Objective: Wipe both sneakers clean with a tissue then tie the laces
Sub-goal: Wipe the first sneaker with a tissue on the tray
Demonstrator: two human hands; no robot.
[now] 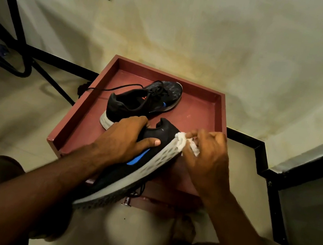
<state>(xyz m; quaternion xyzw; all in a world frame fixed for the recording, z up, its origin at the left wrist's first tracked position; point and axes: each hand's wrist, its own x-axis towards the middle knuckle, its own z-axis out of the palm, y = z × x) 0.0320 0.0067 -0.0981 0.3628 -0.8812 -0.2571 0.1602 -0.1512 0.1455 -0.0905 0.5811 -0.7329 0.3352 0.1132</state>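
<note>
The black mesh sneaker with white sole (pixel 127 172) is tilted on its side above the red wooden tray (pixel 199 115), gripped by the left hand (pixel 124 137). Its long axis runs heel-away, where the right hand (pixel 207 159) pinches a crumpled white tissue (pixel 182 141) against the heel sole.

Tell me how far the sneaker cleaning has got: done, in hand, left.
Done: nothing can be confirmed as finished. In hand: the left hand holds the tilted black sneaker with a blue stripe and white sole while the right hand presses a crumpled white tissue against the heel end of its sole. Left: the second black sneaker sits on the dark red wooden tray, its black lace untied and trailing.
</note>
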